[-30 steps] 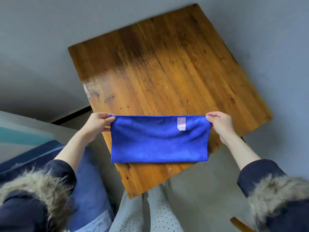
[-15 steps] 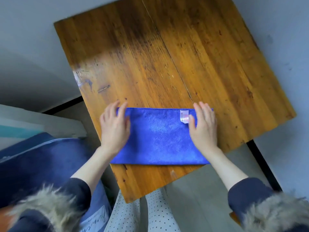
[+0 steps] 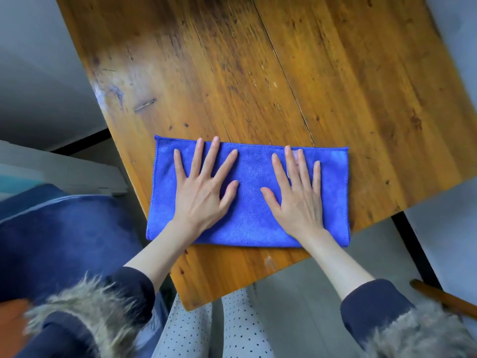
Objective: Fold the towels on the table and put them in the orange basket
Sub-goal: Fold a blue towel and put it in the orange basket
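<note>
Partly hidden under the right hand's fingers, a small pale label (image 3: 293, 164) sits near the far edge of the folded blue microfibre towel (image 3: 254, 202); no writing on it can be read; the towel's middle is covered by both hands, and its near right corner just overhangs the table edge. At the lower left a blurred orange patch (image 3: 11, 324) is cut off by the frame; what it is cannot be told. A wooden rod-like object (image 3: 444, 298) at the lower right is also cut off.

The towel lies as a flat rectangle on the worn brown wooden table (image 3: 258, 73), close to the near edge; the boards show scratches, dark specks and a long seam. Grey floor (image 3: 38, 60) surrounds the table; a dark blue fabric mass (image 3: 64, 228) sits to the left; a black table leg (image 3: 418, 254) shows at the right.

The left hand (image 3: 202, 192) presses flat on the towel, fingers spread wide and straight; the right hand (image 3: 299, 195) does the same beside it, holding nothing. Dark fur-trimmed sleeves (image 3: 374, 303) and dotted pale trousers (image 3: 232, 332) fill the bottom.
</note>
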